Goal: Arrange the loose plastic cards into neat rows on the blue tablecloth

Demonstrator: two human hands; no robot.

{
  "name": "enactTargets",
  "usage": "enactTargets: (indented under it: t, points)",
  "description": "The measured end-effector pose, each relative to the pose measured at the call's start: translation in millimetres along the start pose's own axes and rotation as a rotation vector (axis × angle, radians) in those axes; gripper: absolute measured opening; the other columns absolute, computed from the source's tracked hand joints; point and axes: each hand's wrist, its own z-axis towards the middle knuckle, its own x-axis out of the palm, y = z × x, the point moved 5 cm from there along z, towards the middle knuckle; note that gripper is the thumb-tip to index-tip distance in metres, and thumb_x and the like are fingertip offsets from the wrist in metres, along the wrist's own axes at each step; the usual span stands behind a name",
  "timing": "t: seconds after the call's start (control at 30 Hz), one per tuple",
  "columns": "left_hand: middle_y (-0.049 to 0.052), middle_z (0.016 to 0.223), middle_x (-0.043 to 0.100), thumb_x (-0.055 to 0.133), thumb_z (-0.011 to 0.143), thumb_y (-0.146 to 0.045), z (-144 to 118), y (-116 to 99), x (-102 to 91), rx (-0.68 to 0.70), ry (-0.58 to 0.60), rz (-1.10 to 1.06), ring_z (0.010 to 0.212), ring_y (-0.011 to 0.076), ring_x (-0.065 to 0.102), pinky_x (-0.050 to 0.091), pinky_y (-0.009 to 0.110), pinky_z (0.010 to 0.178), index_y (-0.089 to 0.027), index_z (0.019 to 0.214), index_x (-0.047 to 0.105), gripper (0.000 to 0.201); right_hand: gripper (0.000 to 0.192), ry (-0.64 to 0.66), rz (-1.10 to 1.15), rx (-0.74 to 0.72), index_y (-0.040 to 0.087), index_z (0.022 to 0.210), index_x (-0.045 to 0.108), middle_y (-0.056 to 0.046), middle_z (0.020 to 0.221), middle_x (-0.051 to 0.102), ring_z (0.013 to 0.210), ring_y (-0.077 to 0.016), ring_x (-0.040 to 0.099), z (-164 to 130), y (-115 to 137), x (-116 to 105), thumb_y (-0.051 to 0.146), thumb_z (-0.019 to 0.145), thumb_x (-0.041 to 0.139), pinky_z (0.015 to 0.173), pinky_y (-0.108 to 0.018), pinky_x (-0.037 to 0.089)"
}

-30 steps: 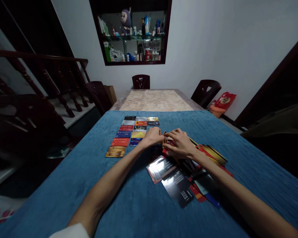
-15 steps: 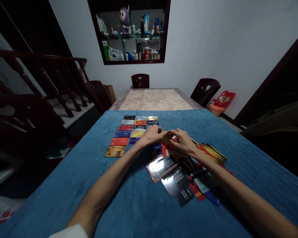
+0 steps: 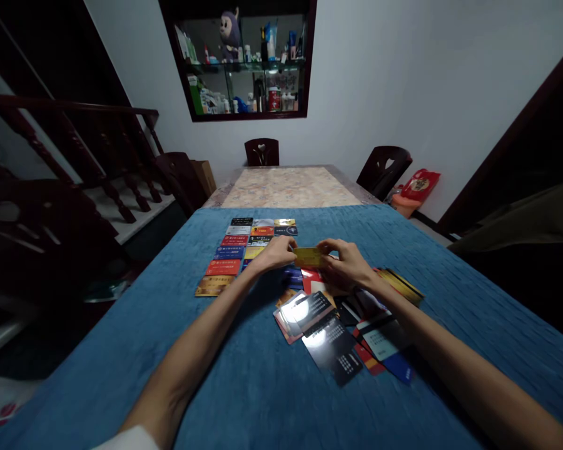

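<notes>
Between my two hands a gold-yellow card point(image 3: 308, 257) is held up, its face turned toward me. My left hand point(image 3: 278, 253) pinches its left end, and my right hand point(image 3: 346, 259) grips the right end. Left of them, cards lie face up in neat columns, among them a black card point(image 3: 241, 221), a blue card point(image 3: 229, 252), an orange card point(image 3: 223, 267) and a gold card point(image 3: 214, 286). Below and around my right hand spreads a loose, overlapping heap with a dark grey card point(image 3: 331, 345), a blue-edged card point(image 3: 398, 367) and several yellow cards point(image 3: 401, 286).
A blue cloth point(image 3: 169, 350) covers the near part of the table, with the patterned tabletop point(image 3: 286, 186) beyond it. Dark wooden chairs point(image 3: 385, 169) stand around it. A red bag point(image 3: 420, 185) sits at the right, and a wall cabinet point(image 3: 248, 62) holds bottles and a plush toy.
The yellow card has turned so that its face shows. My hands have moved slightly apart, each at one end of it. The view has shifted a little.
</notes>
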Motion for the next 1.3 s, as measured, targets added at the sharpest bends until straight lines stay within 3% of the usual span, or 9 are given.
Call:
enactTargets:
  t: [0.3,0.57,0.77,0.93,1.3]
  points:
    - [0.004,0.081,0.072,0.059,0.070,-0.006,0.9,1.4,6.3,0.029,-0.012,0.036,0.077,0.0167,0.065,0.044,0.021,0.064,-0.012,0.096,0.075,0.031,0.029,0.011,0.048,0.014,0.021,0.095,0.073,-0.003,0.092,0.077,0.083,-0.0188,0.070,2.0,-2.1,-0.1,0.011,0.073,0.059,0.081,-0.030,0.053]
    - [-0.002,0.064,0.060,0.059,0.070,-0.012,1.1,2.1,9.7,0.037,-0.016,0.060,0.067,0.0146,0.056,0.037,0.023,0.060,-0.015,0.077,0.073,0.016,0.028,0.028,0.028,0.004,0.021,0.099,0.071,-0.004,0.094,0.076,0.084,-0.0193,0.069,0.2,-1.3,1.2,0.014,0.077,0.057,0.081,-0.032,0.051]
    - [-0.002,0.061,0.054,0.057,0.069,-0.011,-0.8,1.4,11.2,0.035,-0.028,0.062,0.064,0.0144,0.052,0.033,0.024,0.058,-0.015,0.071,0.069,0.013,0.037,0.029,-0.136,-0.071,0.022,0.114,0.067,-0.006,0.096,0.075,0.090,-0.0233,0.064,-2.6,1.6,4.3,0.017,0.079,0.056,0.079,-0.034,0.047]
    - [-0.002,0.059,0.051,0.056,0.069,-0.009,-1.5,2.4,8.3,0.019,-0.048,0.087,0.062,0.0139,0.047,0.032,0.025,0.058,-0.015,0.068,0.067,0.012,0.054,0.007,-0.367,-0.139,0.017,0.130,0.056,-0.013,0.116,0.069,0.102,-0.0282,0.058,-6.6,9.9,6.8,0.018,0.075,0.059,0.081,-0.036,0.041]
    - [0.000,0.067,0.061,0.054,0.071,-0.007,-0.8,4.2,2.7,0.003,-0.080,0.102,0.067,0.0149,0.053,0.034,0.024,0.060,-0.016,0.072,0.067,0.017,0.043,0.025,-0.569,-0.247,0.021,0.124,0.058,-0.013,0.117,0.064,0.106,-0.0293,0.051,-8.6,16.1,11.4,0.025,0.081,0.064,0.087,-0.039,0.034]
